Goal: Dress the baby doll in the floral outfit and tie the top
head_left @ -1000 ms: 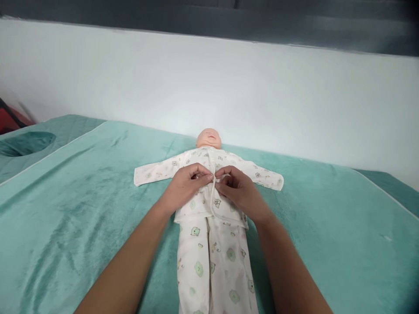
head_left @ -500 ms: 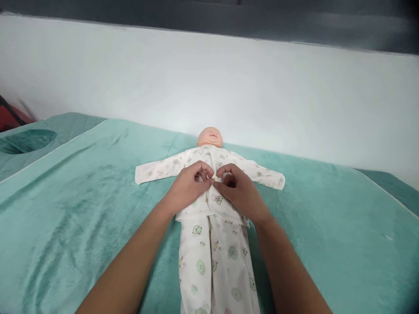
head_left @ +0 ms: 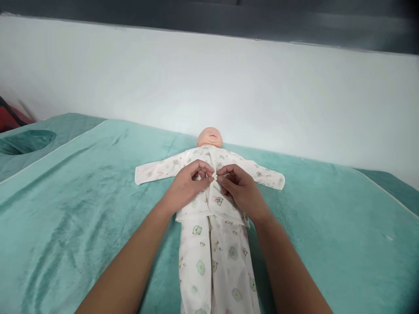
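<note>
A baby doll [head_left: 210, 137] lies on its back, dressed in a white printed shirt [head_left: 196, 210] and matching trousers [head_left: 225, 261]. Its sleeves stretch out to both sides. At the middle of the chest, a small pale button [head_left: 215, 177] shows between my fingertips. My left hand [head_left: 193, 181] pinches the shirt's front edge just left of the button. From the other side, my right hand [head_left: 240, 187] closes thumb and forefinger at the button's right. The exact grip of the fingertips on the cloth is partly hidden.
A teal plush cover [head_left: 81, 196] lies under the doll, with a padded piece with a round hole [head_left: 28, 141] at the far left. Behind the doll's head rises a white wall [head_left: 209, 87]. A red and black object [head_left: 9, 115] stands at the left edge.
The button now shows more plainly between my fingertips. My right thumb and forefinger have shifted slightly up and right, and my left fingers have moved only a little.
</note>
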`<state>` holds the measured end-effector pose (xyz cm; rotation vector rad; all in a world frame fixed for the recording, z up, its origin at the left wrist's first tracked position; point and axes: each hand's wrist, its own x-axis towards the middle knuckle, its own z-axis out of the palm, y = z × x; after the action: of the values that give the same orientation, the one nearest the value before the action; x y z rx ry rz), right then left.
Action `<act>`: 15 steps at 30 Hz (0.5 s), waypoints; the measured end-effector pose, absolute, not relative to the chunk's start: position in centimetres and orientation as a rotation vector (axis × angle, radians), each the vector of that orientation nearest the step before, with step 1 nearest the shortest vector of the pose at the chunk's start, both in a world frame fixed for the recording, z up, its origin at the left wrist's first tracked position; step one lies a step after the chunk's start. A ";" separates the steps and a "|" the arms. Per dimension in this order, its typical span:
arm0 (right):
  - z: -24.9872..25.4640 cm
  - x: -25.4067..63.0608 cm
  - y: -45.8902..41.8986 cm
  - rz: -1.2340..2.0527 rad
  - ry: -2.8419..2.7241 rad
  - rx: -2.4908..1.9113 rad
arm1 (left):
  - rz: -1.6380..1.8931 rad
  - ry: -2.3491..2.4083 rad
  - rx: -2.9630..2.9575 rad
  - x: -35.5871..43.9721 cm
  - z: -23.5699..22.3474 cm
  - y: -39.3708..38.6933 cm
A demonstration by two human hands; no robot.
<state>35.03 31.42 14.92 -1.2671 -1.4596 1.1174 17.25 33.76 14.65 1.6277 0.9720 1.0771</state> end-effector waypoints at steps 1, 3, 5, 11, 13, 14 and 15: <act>14.9 35.0 31.4 1.102 -1.456 -1.278 | 1.110 0.970 1.669 17.3 14.5 33.8; 14.9 34.8 31.4 1.075 -1.437 -1.301 | 1.186 0.950 1.791 17.5 14.3 33.9; 14.8 34.5 31.4 1.049 -1.405 -1.320 | 1.240 0.931 1.923 17.7 14.0 33.9; 13.8 33.8 31.6 0.714 -1.383 -1.322 | 1.282 0.982 2.024 17.8 13.5 34.0; 13.4 33.7 31.7 0.500 -1.427 -1.262 | 1.293 0.993 2.036 17.8 13.4 34.0; 13.1 33.7 31.8 0.431 -1.458 -1.238 | 1.313 0.998 2.048 17.8 13.3 34.1; 12.9 33.7 31.9 0.399 -1.490 -1.226 | 1.335 0.998 2.068 17.8 13.2 34.2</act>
<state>33.67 31.91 12.88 -1.2260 -1.4905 0.3991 17.79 34.15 13.19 2.0678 0.9975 1.3349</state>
